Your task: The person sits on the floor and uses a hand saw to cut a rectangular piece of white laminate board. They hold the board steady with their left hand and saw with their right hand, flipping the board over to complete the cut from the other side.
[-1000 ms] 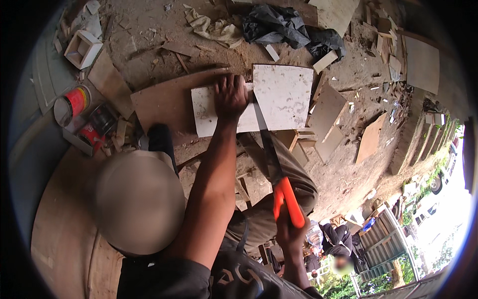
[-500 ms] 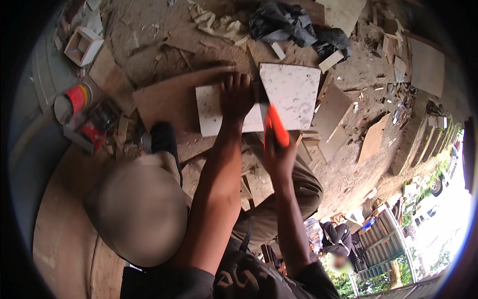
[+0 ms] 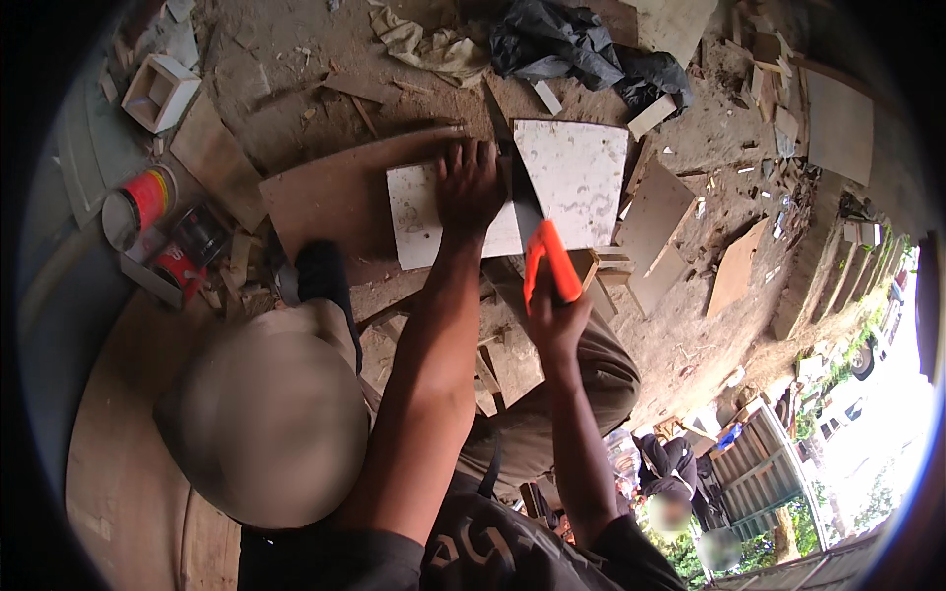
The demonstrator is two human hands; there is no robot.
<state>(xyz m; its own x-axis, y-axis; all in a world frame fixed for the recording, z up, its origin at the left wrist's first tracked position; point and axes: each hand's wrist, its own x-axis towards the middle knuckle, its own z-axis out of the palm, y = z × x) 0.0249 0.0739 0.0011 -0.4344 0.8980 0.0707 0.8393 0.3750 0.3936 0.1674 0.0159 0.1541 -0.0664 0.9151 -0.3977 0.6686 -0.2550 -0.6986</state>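
My right hand (image 3: 559,320) is closed round the orange handle (image 3: 562,268) of a handsaw. Its dark blade (image 3: 525,192) runs away from me along the slanted gap between two parts of a white, speckled board. Whether the two parts still join is hidden by the blade. My left hand (image 3: 469,192) lies flat on the left part of the board (image 3: 414,212), pressing from above with the fingers pointing away. The right part of the board (image 3: 576,182) lies beyond the saw handle. A brown panel (image 3: 335,202) rests under the left part.
A person's shoe (image 3: 322,281) stands by the brown panel. Red tins (image 3: 148,197) lie at the left, near an open wooden box (image 3: 160,94). Black plastic sheeting (image 3: 562,44) is heaped at the back. Loose boards (image 3: 655,227) and offcuts litter the dirt at right.
My right hand has drawn the saw back toward me, and its handle now sits clear of the board's near edge. My left hand keeps its place on the board.
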